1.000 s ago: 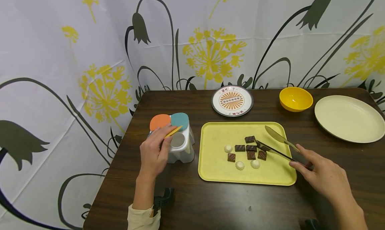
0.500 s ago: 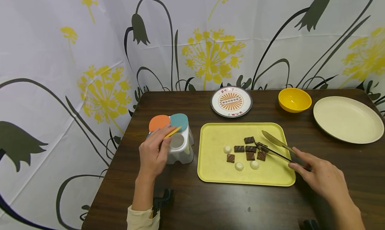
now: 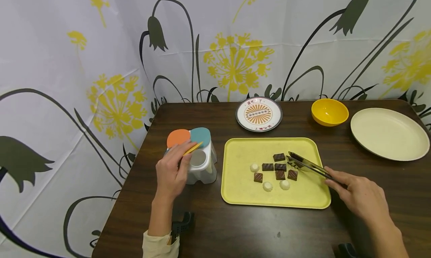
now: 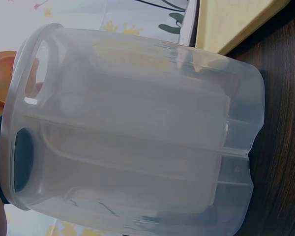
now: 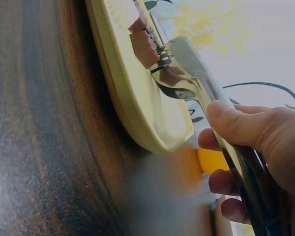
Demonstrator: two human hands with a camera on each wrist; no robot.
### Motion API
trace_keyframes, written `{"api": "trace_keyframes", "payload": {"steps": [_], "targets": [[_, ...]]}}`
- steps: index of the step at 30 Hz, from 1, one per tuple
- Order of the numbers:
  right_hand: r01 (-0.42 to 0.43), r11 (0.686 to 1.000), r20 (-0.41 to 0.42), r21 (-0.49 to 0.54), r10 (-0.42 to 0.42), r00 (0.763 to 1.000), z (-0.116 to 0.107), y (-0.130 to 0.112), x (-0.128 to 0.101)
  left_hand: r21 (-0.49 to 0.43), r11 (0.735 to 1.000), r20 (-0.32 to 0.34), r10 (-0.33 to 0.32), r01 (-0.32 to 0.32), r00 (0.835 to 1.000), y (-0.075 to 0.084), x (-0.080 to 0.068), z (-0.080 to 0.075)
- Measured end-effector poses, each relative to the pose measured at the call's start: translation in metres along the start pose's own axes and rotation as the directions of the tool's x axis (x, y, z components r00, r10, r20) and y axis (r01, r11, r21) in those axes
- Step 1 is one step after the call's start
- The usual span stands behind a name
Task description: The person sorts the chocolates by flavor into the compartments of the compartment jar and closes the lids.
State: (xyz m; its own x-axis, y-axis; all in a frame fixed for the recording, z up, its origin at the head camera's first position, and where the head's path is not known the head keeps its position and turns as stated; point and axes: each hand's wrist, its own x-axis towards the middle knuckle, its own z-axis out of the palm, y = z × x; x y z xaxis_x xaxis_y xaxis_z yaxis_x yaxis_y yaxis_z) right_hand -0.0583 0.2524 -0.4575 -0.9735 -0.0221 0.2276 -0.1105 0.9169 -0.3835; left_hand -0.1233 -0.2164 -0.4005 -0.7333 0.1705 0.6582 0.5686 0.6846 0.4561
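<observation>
At the left, my left hand (image 3: 171,172) pinches a yellow lid (image 3: 193,148), tilted beside the round opening of a translucent container (image 3: 203,173). That container's orange lid (image 3: 178,137) and teal lid (image 3: 200,136) cover other compartments. My right hand (image 3: 361,194) grips metal tongs (image 3: 311,166), their arms now near each other over the right of the yellow tray (image 3: 235,192). A dark piece seems to be between the tong tips, largely hidden. Chocolates (image 3: 280,167), dark and striped, lie left of the tips, with white round sweets (image 3: 268,186). In the right wrist view the tongs' fork-like end (image 5: 174,88) touches or nears a chocolate (image 5: 143,49).
Behind the tray stand a patterned plate (image 3: 259,114) and a yellow bowl (image 3: 330,112). A large cream oval plate (image 3: 390,134) lies at the far right of the dark wooden table (image 3: 235,228). A printed cloth (image 3: 235,26) hangs at the back.
The two arms of the tongs have come together around the right-hand dark piece, the upper arm moving down and left. My left hand and its lid stay in place.
</observation>
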Motion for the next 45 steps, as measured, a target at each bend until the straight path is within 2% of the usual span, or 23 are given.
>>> {"api": "trace_keyframes", "payload": {"steps": [9,14,21,28,37,45], "targets": [[0.058,0.998,-0.061,0.003,-0.058,0.996,0.0,-0.001,-0.001,-0.001,1.0,-0.018,0.016,-0.016,1.0,0.0,-0.001,0.0],[0.102,0.995,-0.143,0.004,-0.1,0.985,-0.003,-0.003,0.001,-0.011,1.0,-0.02,0.017,-0.017,1.0,-0.001,-0.002,0.001],[0.189,0.982,-0.236,-0.006,-0.185,0.954,-0.009,-0.014,0.008,-0.008,1.0,-0.014,0.009,-0.009,1.0,-0.002,-0.001,0.0],[0.323,0.946,-0.302,0.023,-0.302,0.904,-0.008,-0.038,0.019,-0.009,1.0,-0.005,0.012,-0.012,1.0,-0.002,-0.001,0.0],[0.442,0.895,-0.266,0.059,-0.413,0.871,-0.004,-0.078,0.034,-0.017,1.0,-0.029,0.022,-0.023,0.999,-0.001,-0.001,0.001],[0.52,0.848,-0.252,0.104,-0.484,0.838,-0.007,-0.114,0.048,-0.012,1.0,-0.02,0.017,-0.018,1.0,-0.001,-0.001,0.001]]}}
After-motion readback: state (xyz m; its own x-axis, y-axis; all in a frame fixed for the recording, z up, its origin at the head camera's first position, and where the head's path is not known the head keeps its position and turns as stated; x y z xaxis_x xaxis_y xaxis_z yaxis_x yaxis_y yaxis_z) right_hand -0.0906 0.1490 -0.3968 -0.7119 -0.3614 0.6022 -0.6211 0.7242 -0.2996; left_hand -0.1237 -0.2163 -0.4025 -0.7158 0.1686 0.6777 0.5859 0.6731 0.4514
